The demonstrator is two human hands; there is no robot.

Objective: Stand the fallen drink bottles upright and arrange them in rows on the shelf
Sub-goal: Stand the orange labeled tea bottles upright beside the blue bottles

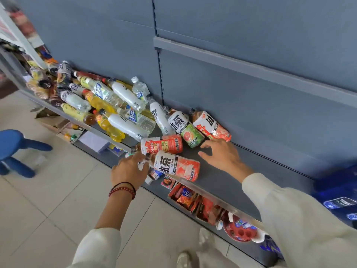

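Observation:
Many drink bottles lie fallen on the grey shelf [228,182]. Nearest me is an ice tea bottle with a white and pink label [176,166], lying on its side at the shelf's front edge. My left hand [129,171] is at its neck, fingers curled around the cap end. Behind it lies a red-labelled bottle [162,145]. My right hand [222,154] hovers open over the shelf, fingers spread, just in front of a pink ice tea bottle [211,125] and a green-labelled one [186,128]. White, clear and yellow bottles [116,101] are heaped further left.
A blue shelf back panel [251,74] rises behind the bottles. Snack packets [195,200] sit on a lower shelf below the front edge. A blue stool [13,147] stands on the tiled floor at the left. Bare shelf lies to the right of my right hand.

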